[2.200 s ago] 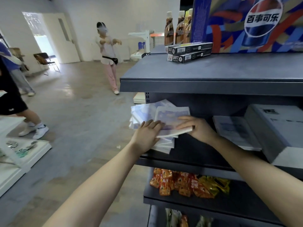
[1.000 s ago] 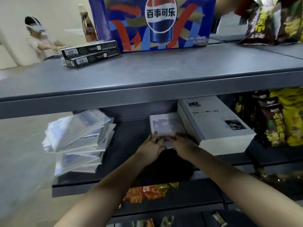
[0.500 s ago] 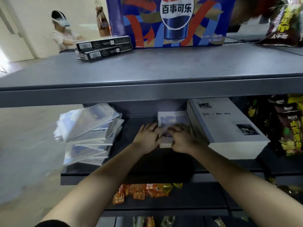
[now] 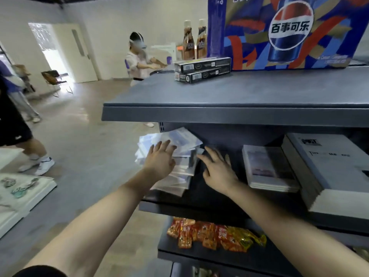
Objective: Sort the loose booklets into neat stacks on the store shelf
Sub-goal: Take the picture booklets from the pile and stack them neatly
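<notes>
A messy pile of loose booklets [image 4: 184,141] in clear sleeves lies at the left end of the dark middle shelf [image 4: 209,198]. My left hand [image 4: 160,158] is over the pile with its fingers spread and straight. My right hand [image 4: 216,169] hovers just right of the pile, fingers spread, holding nothing. A neat stack of booklets [image 4: 269,168] sits further right on the same shelf, against a thick grey book stack [image 4: 327,168].
The top shelf [image 4: 239,96] overhangs the pile and carries two black boxes [image 4: 202,69], bottles [image 4: 194,40] and a Pepsi carton [image 4: 287,31]. Snack packets [image 4: 213,235] lie on the lower shelf. People stand on the open floor to the left.
Both hands have left the neat stack beside the grey books and moved left to the loose pile. The view has swung left with them.
</notes>
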Available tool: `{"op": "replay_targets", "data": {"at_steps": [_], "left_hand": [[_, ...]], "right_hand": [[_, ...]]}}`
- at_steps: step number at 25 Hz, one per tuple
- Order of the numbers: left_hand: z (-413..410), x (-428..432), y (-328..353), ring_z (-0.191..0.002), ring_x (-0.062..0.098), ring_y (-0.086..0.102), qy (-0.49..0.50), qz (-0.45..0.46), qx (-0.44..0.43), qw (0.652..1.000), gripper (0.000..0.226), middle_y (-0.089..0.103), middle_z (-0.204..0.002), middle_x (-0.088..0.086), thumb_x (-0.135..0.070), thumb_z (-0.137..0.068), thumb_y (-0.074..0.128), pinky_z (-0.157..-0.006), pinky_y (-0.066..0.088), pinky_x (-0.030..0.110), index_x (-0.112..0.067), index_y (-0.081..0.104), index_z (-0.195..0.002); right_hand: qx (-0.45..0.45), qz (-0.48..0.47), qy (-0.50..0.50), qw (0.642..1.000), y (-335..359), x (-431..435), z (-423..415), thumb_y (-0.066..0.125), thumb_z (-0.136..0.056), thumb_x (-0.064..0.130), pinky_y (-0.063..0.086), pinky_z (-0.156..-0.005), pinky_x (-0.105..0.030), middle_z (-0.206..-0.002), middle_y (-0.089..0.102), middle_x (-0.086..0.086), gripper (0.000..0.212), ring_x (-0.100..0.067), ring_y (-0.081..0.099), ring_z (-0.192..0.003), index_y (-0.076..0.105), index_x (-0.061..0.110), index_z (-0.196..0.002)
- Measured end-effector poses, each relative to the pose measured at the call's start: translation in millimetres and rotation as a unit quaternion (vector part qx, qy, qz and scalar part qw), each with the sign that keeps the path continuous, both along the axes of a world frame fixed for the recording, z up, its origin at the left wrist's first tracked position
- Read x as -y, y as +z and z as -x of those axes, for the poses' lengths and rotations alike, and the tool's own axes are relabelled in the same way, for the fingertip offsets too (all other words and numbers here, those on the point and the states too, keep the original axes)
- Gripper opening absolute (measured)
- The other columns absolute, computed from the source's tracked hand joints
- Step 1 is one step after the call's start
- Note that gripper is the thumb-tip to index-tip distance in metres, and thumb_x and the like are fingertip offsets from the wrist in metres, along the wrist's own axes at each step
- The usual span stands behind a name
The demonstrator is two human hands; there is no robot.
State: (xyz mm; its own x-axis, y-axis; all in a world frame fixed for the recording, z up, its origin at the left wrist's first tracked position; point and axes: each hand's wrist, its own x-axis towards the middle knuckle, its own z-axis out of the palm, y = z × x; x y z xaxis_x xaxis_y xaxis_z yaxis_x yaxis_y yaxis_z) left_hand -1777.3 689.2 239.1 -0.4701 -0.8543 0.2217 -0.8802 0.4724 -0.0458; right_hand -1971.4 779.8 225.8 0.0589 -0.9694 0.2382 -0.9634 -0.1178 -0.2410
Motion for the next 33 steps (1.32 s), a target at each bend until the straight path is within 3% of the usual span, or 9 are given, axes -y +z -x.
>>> {"op": "replay_targets", "data": {"at_steps": [6,11,14,18,23,25,27,30,33], "left_hand": [[-62.4,3.6,-5.7,-0.095,0.034,0.058,0.059,-0.014,-0.046,0.997,0.029,0.058,-0.107,0.012,-0.005,-0.085,0.041,-0.071,0.044,0.036,-0.014,0.053,-0.11],[-51.1,-11.1,-4.8,-0.056,0.022,0.065,-0.11,0.139,0.021,0.984,0.027,0.066,-0.06,0.002,-0.037,-0.078,0.053,-0.047,0.044,0.02,-0.015,0.069,-0.07],[-33.1,-28.5,-3.8,-0.052,0.017,0.064,-0.18,0.169,-0.004,0.969,0.039,0.066,-0.059,-0.002,-0.053,-0.076,0.051,-0.047,0.045,0.019,-0.018,0.065,-0.065],[-19.8,-38.6,-2.5,-0.063,0.024,0.068,-0.201,0.132,-0.053,0.969,0.044,0.071,-0.073,0.003,-0.054,-0.079,0.043,-0.049,0.052,0.026,-0.015,0.063,-0.08],[-37.4,-39.8,-13.8,-0.089,0.021,0.069,-0.201,0.131,-0.027,0.97,0.036,0.072,-0.1,0.001,-0.034,-0.077,0.05,-0.07,0.054,0.027,-0.018,0.065,-0.106],[-48.1,-34.4,-13.7,-0.096,0.025,0.068,-0.184,0.101,-0.034,0.977,0.041,0.07,-0.11,0.004,-0.021,-0.072,0.065,-0.078,0.055,0.035,-0.016,0.065,-0.113],[-54.1,-32.8,-12.3,-0.09,0.026,0.071,-0.184,0.106,-0.032,0.977,0.043,0.072,-0.105,0.005,-0.02,-0.067,0.076,-0.072,0.057,0.035,-0.015,0.069,-0.109],[-44.9,-41.2,-7.2,-0.067,0.024,0.071,-0.214,0.163,0.05,0.962,0.029,0.074,-0.086,0.003,-0.028,-0.076,0.061,-0.049,0.051,0.023,-0.019,0.072,-0.101],[-12.7,-62.7,8.8,-0.061,0.027,0.067,-0.163,0.15,0.111,0.969,0.023,0.07,-0.073,0.004,-0.028,-0.073,0.07,-0.049,0.044,0.025,-0.019,0.072,-0.094]], "right_hand": [[0.009,-0.028,0.026,0.999,-16.0,-1.1,-53.3,0.045,-0.092,0.018,0.005,-0.113,-0.057,-0.156,0.007,0.002,0.052,-0.025,0.002,-0.144,0.033,0.029,-0.142],[0.026,-0.005,-0.002,1.0,-18.3,-9.6,-61.6,0.047,-0.092,0.019,0.012,-0.115,-0.054,-0.155,0.011,-0.001,0.062,-0.026,0.008,-0.144,0.02,0.028,-0.147],[0.023,0.051,0.003,0.998,-13.6,-13.5,-65.1,0.049,-0.093,0.025,0.027,-0.112,-0.047,-0.153,0.021,-0.004,0.059,-0.027,0.021,-0.141,0.025,0.027,-0.147],[0.038,0.014,0.002,0.999,-4.9,-11.1,-60.4,0.046,-0.096,0.019,0.038,-0.104,-0.037,-0.155,0.021,-0.003,0.047,-0.024,0.03,-0.138,0.036,0.022,-0.142],[0.121,0.052,0.025,0.991,-7.5,-13.7,-36.3,0.049,-0.091,0.0,0.044,-0.101,-0.035,-0.141,0.047,-0.011,0.041,-0.028,0.053,-0.122,0.052,0.012,-0.13],[0.168,0.055,0.063,0.982,-4.7,-19.8,-21.7,0.049,-0.09,-0.002,0.045,-0.1,-0.033,-0.132,0.056,-0.011,0.044,-0.027,0.057,-0.116,0.046,0.02,-0.128],[0.146,0.009,0.094,0.985,-5.8,-24.9,-7.6,0.048,-0.091,0.003,0.045,-0.101,-0.036,-0.138,0.051,-0.006,0.04,-0.023,0.055,-0.12,0.035,0.028,-0.12],[0.037,-0.025,0.065,0.997,-6.5,-26.5,5.5,0.054,-0.09,0.014,0.039,-0.104,-0.041,-0.147,0.038,-0.002,0.039,-0.024,0.038,-0.134,0.039,0.019,-0.125],[-0.071,-0.018,0.041,0.996,8.5,-28.0,-11.0,0.055,-0.09,0.033,0.029,-0.11,-0.045,-0.152,0.026,0.004,0.048,-0.023,0.019,-0.142,0.04,0.024,-0.135]]}}
